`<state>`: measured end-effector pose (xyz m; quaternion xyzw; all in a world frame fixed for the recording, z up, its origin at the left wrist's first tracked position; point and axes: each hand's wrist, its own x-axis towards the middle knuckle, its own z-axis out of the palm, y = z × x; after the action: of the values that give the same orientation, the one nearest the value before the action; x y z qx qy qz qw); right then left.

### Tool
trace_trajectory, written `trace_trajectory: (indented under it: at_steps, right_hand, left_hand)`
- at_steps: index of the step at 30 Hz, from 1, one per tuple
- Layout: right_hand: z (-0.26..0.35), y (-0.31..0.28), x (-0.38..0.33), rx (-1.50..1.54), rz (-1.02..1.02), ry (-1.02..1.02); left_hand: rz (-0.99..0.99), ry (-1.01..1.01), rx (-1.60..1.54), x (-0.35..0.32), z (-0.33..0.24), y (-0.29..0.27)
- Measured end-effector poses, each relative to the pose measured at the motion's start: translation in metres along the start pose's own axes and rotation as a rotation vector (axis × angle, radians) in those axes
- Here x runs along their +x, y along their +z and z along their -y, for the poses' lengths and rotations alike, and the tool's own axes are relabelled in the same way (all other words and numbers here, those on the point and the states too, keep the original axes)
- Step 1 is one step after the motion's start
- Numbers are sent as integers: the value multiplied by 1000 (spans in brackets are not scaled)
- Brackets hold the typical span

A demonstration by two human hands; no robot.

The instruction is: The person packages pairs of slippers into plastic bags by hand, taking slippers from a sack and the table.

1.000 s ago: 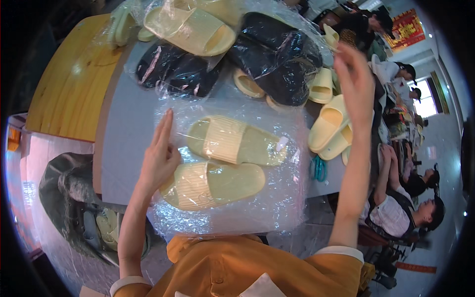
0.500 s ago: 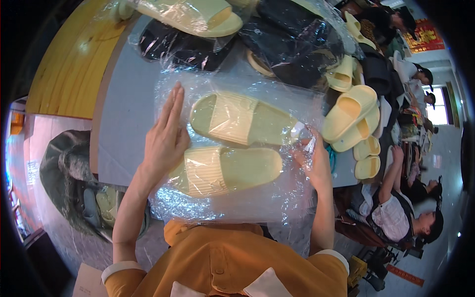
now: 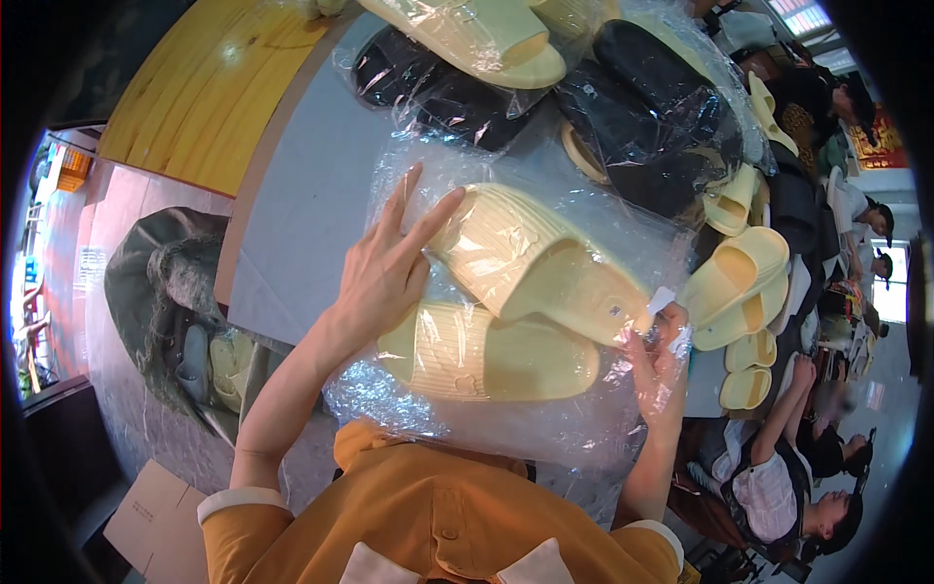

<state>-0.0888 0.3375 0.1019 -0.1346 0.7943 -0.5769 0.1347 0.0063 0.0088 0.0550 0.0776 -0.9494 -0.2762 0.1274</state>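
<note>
Slippers (image 3: 516,292), a pale yellow pair, sat in a clear plastic bag (image 3: 584,428) on the grey table (image 3: 302,214), long axes running left-right. Left hand (image 3: 384,277) lay flat and open on the toe end; right hand (image 3: 662,346) pinched the bag's right edge, fingertips blurred behind film.

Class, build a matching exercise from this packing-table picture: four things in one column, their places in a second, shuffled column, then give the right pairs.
Things:
1. left hand
2. right hand
3. black slippers
4. cardboard box

Places:
A. on the floor, lower left
B. flat on the clear bag over the yellow slippers
C. bagged at the table's far end
D. pinching the bag's right edge

Pairs: 1-B, 2-D, 3-C, 4-A
</note>
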Motion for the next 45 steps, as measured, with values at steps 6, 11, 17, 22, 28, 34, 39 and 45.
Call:
trace_trajectory:
  at_steps: [6, 11, 17, 22, 28, 34, 39, 45]
  right_hand:
    - [20, 21, 4, -234, 232, -31]
    - [5, 22, 8, -564, 363, -173]
    - [-19, 24, 6, -288, 324, -5]
    - [-19, 17, 9, -416, 349, -49]
    - [-12, 8, 14, -178, 461, -28]
    - [2, -9, 6, -249, 423, 97]
    - [-31, -40, -10, 54, 156, 137]
    - [-53, -50, -29, 101, 67, 184]
  left_hand:
    - [-74, -58, -162, 0, 11, 2]
    - [55, -33, -392, 6, 25, -13]
    - [-109, -66, 93, 3, 4, -25]
    - [-89, 244, -45, 0, -15, -23]
    - [67, 76, -81, -7, 1, 1]
    - [99, 49, -26, -8, 0, 8]
    - [159, 68, 146, -8, -6, 2]
    - [185, 109, 441, -7, -28, -12]
